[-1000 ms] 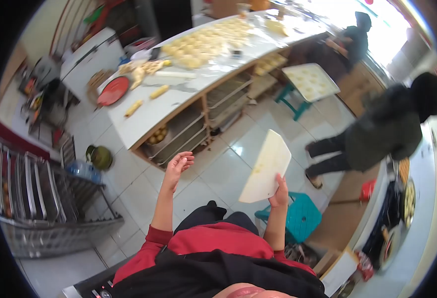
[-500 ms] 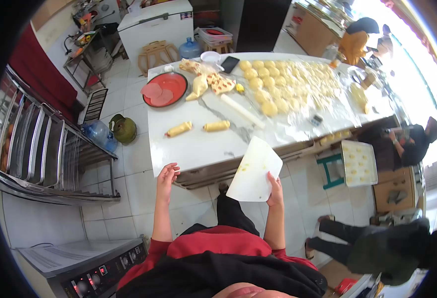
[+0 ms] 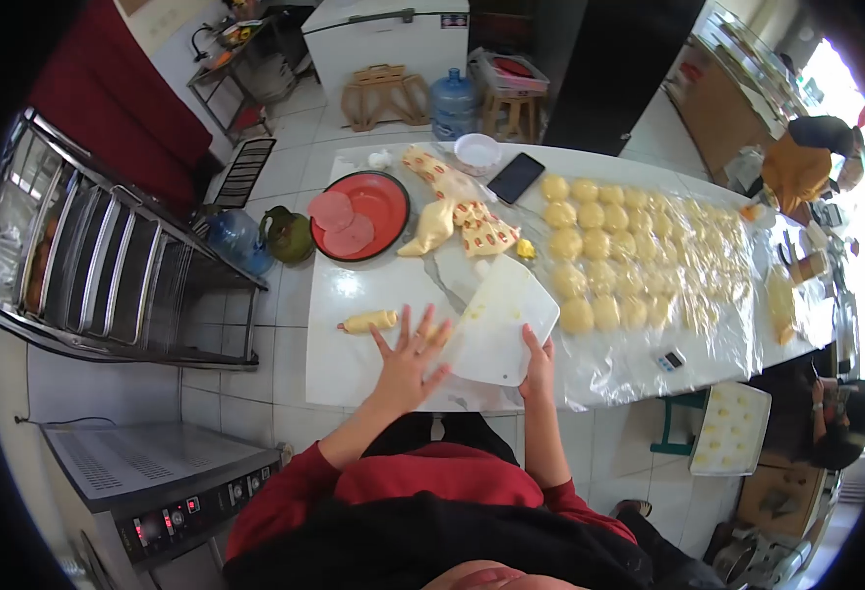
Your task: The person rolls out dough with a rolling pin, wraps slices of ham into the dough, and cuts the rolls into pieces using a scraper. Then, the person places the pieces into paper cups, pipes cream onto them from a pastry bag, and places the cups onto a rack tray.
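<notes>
My right hand (image 3: 538, 366) grips the right edge of a white plastic cutting board (image 3: 496, 339), which has yellow smears and is over the near part of the table. My left hand (image 3: 406, 366) is open with its fingers spread, just left of the board. Beneath its fingertips a dough roll (image 3: 440, 334) is partly hidden; whether they touch it I cannot tell. Another dough roll (image 3: 368, 322) lies to the left, a reddish filling showing at its end. The board covers most of a white rolling pin (image 3: 482, 267).
Rows of dough balls (image 3: 605, 246) lie under plastic film on the table's right side. Toward the back are a red plate (image 3: 385, 216) with pink round slices, a patterned cloth (image 3: 481, 231), a piping bag (image 3: 430, 228) and a phone (image 3: 517, 178). A tray rack (image 3: 108, 265) stands left.
My view has moved closer to the table. The left hand has moved from the near edge to above the right dough roll. The cutting board has moved in over the tabletop.
</notes>
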Tool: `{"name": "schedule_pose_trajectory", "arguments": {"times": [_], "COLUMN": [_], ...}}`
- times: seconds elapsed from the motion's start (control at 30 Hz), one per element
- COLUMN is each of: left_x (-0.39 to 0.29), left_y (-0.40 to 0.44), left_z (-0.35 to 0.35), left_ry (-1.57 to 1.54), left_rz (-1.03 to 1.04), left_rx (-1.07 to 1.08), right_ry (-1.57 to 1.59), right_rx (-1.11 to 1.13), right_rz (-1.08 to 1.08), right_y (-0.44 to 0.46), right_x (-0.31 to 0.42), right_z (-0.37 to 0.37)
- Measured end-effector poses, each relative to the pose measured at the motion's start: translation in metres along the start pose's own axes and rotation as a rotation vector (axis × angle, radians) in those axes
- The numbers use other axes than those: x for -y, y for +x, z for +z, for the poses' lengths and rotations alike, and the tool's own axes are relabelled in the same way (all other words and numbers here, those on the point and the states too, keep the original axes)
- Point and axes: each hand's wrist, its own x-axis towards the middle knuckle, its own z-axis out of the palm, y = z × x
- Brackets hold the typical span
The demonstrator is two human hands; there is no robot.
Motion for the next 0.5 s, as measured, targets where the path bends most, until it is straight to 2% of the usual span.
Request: {"name": "schedule_pose_trajectory", "arguments": {"times": [0.13, 0.23, 0.3, 0.4, 0.5], "left_x": [0.076, 0.18, 0.22, 0.286, 0.336], "left_y": [0.066, 0.155, 0.214, 0.284, 0.326], "left_z": [-0.013, -0.01, -0.023, -0.006, 0.038], "left_ry": [-0.136, -0.295, -0.17, -0.076, 0.09], "left_rz": [-0.14, -0.138, -0.214, -0.269, -0.165], "left_rx": [-0.219, -0.427, -0.467, -0.289, -0.207], "right_ry": [-0.003, 0.014, 0.017, 0.023, 0.036], "right_rx": [-0.087, -0.078, -0.119, -0.18, -0.192], "right_rz": [0.007, -0.069, -0.117, -0.177, -0.209], "right_y": [0.013, 0.015, 0.015, 0.018, 0.033], "right_x": [-0.002, 0.009, 0.019, 0.029, 0.031], "right_z": [0.002, 0.005, 0.009, 0.025, 0.037]}}
